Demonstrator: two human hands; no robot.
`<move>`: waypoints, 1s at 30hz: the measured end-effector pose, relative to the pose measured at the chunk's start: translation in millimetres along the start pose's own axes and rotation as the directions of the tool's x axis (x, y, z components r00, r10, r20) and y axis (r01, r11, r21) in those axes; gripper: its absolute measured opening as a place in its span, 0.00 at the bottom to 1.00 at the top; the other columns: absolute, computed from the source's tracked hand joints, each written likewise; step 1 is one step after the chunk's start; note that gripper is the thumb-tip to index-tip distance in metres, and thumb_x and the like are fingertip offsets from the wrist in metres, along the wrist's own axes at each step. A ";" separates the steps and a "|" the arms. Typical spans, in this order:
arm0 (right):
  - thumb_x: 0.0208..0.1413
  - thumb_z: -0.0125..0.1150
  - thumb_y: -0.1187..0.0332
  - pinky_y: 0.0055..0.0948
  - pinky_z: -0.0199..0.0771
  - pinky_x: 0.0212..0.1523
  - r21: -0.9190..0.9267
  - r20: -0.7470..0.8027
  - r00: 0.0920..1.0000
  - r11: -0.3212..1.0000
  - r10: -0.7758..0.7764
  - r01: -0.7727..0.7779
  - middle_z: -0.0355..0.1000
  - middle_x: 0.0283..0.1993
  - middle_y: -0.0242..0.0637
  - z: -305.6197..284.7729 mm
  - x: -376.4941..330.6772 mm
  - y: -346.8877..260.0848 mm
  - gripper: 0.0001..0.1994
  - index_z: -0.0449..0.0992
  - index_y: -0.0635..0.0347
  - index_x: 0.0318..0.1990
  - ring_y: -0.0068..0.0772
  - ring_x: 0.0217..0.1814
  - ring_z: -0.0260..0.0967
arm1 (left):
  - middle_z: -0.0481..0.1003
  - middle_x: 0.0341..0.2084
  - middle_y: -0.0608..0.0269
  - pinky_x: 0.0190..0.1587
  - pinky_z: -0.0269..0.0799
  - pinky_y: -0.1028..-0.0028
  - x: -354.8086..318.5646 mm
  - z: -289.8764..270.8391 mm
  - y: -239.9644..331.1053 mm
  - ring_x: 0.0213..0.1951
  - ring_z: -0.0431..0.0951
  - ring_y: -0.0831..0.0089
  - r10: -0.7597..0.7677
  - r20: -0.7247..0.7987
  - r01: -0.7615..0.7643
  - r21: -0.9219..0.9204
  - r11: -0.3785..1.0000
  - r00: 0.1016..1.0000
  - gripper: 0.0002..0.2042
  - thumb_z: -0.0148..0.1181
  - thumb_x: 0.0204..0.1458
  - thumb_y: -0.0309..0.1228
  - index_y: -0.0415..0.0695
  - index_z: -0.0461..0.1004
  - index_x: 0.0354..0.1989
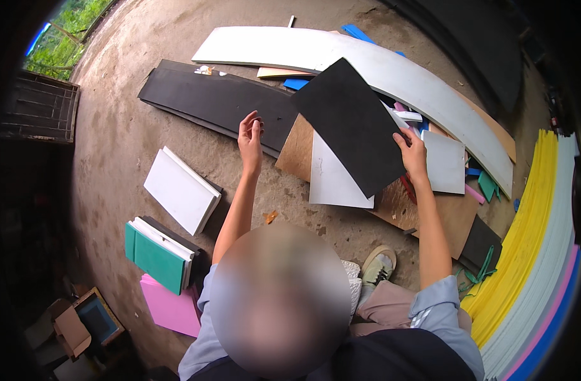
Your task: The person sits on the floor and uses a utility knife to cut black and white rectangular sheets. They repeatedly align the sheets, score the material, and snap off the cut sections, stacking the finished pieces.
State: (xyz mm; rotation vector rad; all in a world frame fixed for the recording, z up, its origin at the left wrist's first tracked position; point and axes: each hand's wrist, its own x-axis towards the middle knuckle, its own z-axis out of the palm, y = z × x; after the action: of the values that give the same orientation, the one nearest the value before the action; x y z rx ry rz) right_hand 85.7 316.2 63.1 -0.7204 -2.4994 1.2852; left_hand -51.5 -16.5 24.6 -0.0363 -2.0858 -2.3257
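A black rectangular foam sheet (pixel 347 120) is tilted in the air, with my right hand (pixel 412 151) gripping its right edge. My left hand (pixel 250 143) is raised to the left of the sheet, apart from it, fingers loosely bent and nothing visible in them. Below the black sheet, a white sheet (pixel 332 178) and a brown board (pixel 295 152) show in part. A long stack of dark foam strips (pixel 214 95) lies beyond my left hand. Another white rectangular piece (pixel 444 162) rests just right of my right hand.
On the left floor stand stacks of white (pixel 181 190), green (pixel 154 257) and pink sheets (pixel 170 305). A long curved white strip (pixel 367 60) stretches across the far side. Tall yellow sheets (pixel 519 222) are stacked at the right. A cardboard box (pixel 71 330) is at lower left.
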 end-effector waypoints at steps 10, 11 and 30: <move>0.58 0.50 0.69 0.31 0.60 0.57 0.387 0.022 0.844 0.774 0.536 -0.501 0.62 0.57 0.53 94.1 -78.6 30.7 0.21 0.60 0.73 0.57 0.40 0.58 0.62 | 0.69 0.42 0.57 0.43 0.71 0.77 -92.7 23.0 -51.3 0.39 0.74 0.73 -0.166 0.288 0.065 0.330 0.942 0.943 0.16 0.50 0.56 0.28 0.41 0.68 0.53; 0.58 0.50 0.69 0.31 0.60 0.57 0.359 0.011 0.842 0.784 0.540 -0.507 0.63 0.56 0.53 94.1 -82.9 31.1 0.21 0.60 0.73 0.56 0.40 0.58 0.62 | 0.69 0.42 0.57 0.43 0.71 0.76 -93.3 25.6 -48.3 0.39 0.74 0.72 -0.171 0.303 0.053 0.362 0.931 0.938 0.16 0.50 0.56 0.28 0.41 0.68 0.53; 0.48 0.62 0.73 0.27 0.71 0.39 -0.180 -0.090 0.986 0.972 0.140 -0.154 0.65 0.40 0.40 85.0 -89.9 31.3 0.19 0.71 0.62 0.49 0.30 0.34 0.68 | 0.65 0.45 0.53 0.43 0.71 0.67 -99.8 35.0 -35.2 0.43 0.71 0.59 -0.031 0.487 -0.273 0.541 0.795 0.873 0.24 0.60 0.45 0.24 0.37 0.65 0.53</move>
State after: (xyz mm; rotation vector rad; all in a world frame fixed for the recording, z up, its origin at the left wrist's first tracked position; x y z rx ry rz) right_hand 136.1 225.3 -10.9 -0.9951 -2.5679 1.0541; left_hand 47.4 21.8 -9.4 -0.7849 -2.8435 -1.5784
